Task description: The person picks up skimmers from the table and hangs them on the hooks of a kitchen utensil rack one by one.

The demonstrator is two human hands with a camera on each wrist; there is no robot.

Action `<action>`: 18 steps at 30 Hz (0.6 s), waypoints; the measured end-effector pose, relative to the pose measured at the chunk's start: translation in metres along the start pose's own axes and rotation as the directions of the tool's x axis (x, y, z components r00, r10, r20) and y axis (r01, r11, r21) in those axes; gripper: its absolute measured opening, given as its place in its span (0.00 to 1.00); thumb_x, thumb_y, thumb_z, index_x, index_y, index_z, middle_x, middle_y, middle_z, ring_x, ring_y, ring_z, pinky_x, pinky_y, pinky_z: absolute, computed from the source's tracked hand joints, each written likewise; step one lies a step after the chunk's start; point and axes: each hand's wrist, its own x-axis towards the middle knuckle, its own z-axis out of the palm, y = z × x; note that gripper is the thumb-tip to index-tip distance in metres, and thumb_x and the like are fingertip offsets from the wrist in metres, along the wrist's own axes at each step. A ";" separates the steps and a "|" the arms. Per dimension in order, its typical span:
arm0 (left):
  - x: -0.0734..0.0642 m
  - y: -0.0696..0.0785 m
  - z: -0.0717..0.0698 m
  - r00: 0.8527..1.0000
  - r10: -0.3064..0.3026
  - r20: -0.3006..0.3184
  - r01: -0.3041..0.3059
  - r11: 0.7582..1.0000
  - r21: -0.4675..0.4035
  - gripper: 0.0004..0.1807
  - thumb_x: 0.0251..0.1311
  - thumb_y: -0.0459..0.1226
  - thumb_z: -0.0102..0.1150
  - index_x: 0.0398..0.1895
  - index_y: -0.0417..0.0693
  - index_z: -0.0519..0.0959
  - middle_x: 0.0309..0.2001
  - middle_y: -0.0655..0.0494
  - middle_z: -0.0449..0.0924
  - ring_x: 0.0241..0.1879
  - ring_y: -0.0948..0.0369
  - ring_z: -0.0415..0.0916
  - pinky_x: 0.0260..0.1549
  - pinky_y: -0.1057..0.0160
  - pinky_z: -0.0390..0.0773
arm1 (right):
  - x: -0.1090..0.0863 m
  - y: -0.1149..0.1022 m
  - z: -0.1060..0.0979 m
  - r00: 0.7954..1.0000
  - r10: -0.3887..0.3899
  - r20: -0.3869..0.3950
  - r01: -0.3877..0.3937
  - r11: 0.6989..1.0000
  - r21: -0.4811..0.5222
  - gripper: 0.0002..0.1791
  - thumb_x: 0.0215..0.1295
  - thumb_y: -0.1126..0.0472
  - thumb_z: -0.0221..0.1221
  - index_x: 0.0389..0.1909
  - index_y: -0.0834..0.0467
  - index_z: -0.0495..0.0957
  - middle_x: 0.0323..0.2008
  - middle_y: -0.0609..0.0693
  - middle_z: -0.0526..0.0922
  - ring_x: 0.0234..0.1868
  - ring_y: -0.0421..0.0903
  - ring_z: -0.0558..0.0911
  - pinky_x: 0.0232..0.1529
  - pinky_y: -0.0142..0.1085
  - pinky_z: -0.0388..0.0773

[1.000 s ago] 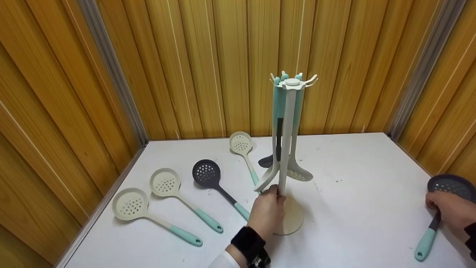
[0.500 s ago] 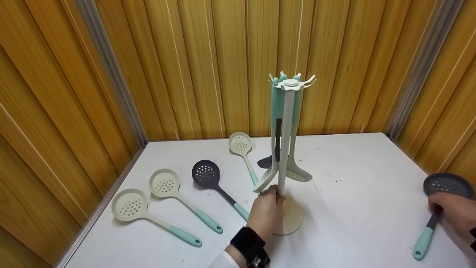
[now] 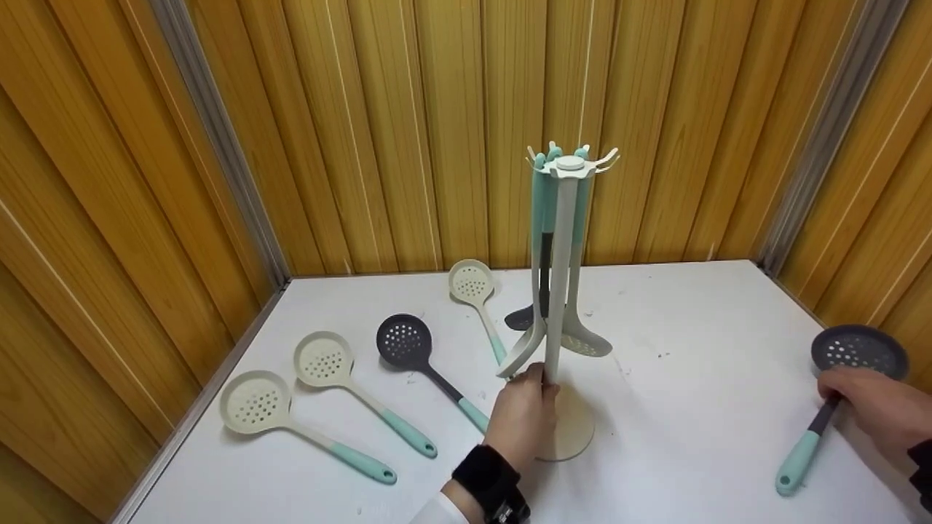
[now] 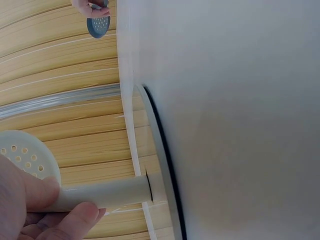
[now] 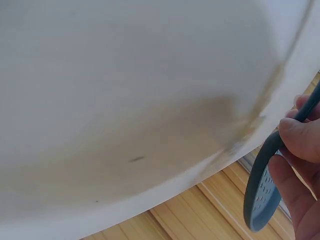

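Note:
My left hand (image 3: 521, 413) grips the lower pole of a cream utensil stand (image 3: 559, 276), just above its round base. From the stand's top hooks hang several skimmers with teal handles, one of them dark-necked. At the far right, my right hand (image 3: 874, 407) holds a dark slotted skimmer (image 3: 859, 348) by its neck near the bowl, its teal handle pointing toward the front. The right wrist view shows thumb and fingers pinching that neck, with the skimmer (image 5: 262, 185) held off the table. In the left wrist view, fingers (image 4: 75, 220) wrap the pole (image 4: 110, 192).
Left of the stand, several skimmers lie on the white table (image 3: 699, 349): a cream one (image 3: 255, 402) at front left, another cream one (image 3: 324, 359), a dark one (image 3: 405, 342), and a cream one (image 3: 471, 282) at the back. Wood-patterned walls (image 3: 451, 131) enclose the table.
My right hand has moved slightly left with the dark skimmer, whose bowl and handle have both shifted left. The left hand and stand have stayed in place.

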 end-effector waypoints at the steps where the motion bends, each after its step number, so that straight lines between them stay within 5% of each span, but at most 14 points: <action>1: 0.000 0.000 0.000 1.000 -0.004 0.001 0.004 1.000 -0.001 0.10 0.76 0.33 0.67 0.56 0.41 0.81 0.43 0.48 0.91 0.37 0.61 0.86 0.35 0.63 0.86 | -0.001 -0.003 0.000 0.999 -0.035 -0.023 0.033 0.998 -0.056 0.12 0.63 0.81 0.63 0.41 0.64 0.82 0.43 0.64 0.85 0.42 0.57 0.79 0.46 0.55 0.88; 3: 0.000 0.000 -0.001 1.000 -0.006 0.003 0.006 1.000 0.000 0.10 0.77 0.34 0.66 0.56 0.41 0.81 0.42 0.48 0.91 0.37 0.61 0.86 0.35 0.64 0.86 | -0.002 -0.011 -0.001 0.989 -0.129 -0.077 0.110 0.970 -0.216 0.15 0.59 0.82 0.68 0.39 0.61 0.82 0.42 0.64 0.86 0.40 0.57 0.82 0.47 0.60 0.88; 7: 0.000 0.000 -0.002 1.000 -0.003 0.002 0.003 1.000 -0.002 0.11 0.77 0.34 0.66 0.56 0.41 0.81 0.42 0.48 0.91 0.36 0.62 0.85 0.34 0.64 0.85 | -0.003 -0.025 -0.003 0.971 -0.201 -0.128 0.152 0.936 -0.317 0.13 0.63 0.77 0.69 0.39 0.58 0.82 0.45 0.65 0.88 0.44 0.59 0.85 0.51 0.65 0.87; 14: 0.000 -0.001 -0.001 1.000 -0.012 0.005 0.013 1.000 -0.023 0.10 0.77 0.34 0.66 0.55 0.42 0.82 0.41 0.50 0.90 0.35 0.63 0.83 0.33 0.65 0.84 | -0.006 -0.052 -0.006 0.953 -0.258 -0.159 0.207 0.936 -0.284 0.12 0.68 0.76 0.66 0.44 0.57 0.83 0.45 0.57 0.88 0.47 0.59 0.83 0.53 0.67 0.85; 18: 0.000 -0.001 -0.001 1.000 -0.005 0.000 0.005 1.000 -0.022 0.10 0.76 0.33 0.66 0.55 0.41 0.82 0.41 0.50 0.90 0.34 0.62 0.83 0.33 0.66 0.83 | -0.010 -0.067 -0.005 0.912 -0.343 -0.224 0.267 0.913 -0.310 0.14 0.67 0.77 0.66 0.43 0.56 0.83 0.44 0.54 0.88 0.46 0.57 0.83 0.52 0.64 0.87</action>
